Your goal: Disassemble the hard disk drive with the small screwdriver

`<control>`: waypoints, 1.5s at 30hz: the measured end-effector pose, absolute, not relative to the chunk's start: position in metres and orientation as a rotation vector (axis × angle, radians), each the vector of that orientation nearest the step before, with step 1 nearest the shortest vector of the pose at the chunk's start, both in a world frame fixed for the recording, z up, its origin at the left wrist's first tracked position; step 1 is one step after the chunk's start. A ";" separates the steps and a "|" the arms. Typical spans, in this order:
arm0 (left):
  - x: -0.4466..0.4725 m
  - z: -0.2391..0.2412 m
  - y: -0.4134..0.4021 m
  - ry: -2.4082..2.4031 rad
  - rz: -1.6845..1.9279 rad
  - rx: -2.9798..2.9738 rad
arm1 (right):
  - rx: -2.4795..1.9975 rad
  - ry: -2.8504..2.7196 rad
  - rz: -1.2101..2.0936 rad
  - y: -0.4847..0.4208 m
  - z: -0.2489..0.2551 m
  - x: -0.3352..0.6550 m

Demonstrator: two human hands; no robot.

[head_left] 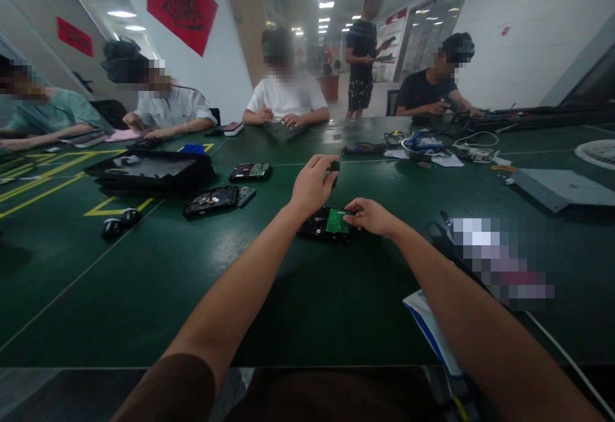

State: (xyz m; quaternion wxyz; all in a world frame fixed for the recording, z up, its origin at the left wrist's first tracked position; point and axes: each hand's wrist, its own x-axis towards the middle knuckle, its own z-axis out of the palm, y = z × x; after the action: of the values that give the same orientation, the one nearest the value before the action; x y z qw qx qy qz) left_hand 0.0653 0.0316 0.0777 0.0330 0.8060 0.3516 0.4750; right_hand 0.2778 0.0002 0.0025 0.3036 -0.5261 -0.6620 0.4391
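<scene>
A black hard drive (317, 227) with a green circuit board (337, 221) lies on the green table in front of me. Above it, my left hand (312, 185) is closed around the dark handle of a thin screwdriver (335, 175). The shaft points down at the drive; whether its tip sits on a screw is too small to see. At the drive's right edge, my right hand (369, 216) pinches the side by the green board, fingers closed and thumb on the board.
Left of the drive lie another hard drive (250, 171), an opened drive (211, 202) and a black tray (148, 169). A bundle of cables (423, 143) and a grey metal case (562, 190) are on the right. Several people sit or stand across the table.
</scene>
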 end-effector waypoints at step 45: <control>0.066 0.077 0.031 1.105 1.457 2.476 | -1.389 -1.738 1.173 0.003 -0.001 0.279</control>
State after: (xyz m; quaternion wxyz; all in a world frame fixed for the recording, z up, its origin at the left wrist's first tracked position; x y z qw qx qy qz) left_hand 0.0662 0.0309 0.0766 0.0319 0.8039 0.3587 0.4733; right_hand 0.2788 0.0031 -0.0014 0.3079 -0.5255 -0.6575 0.4436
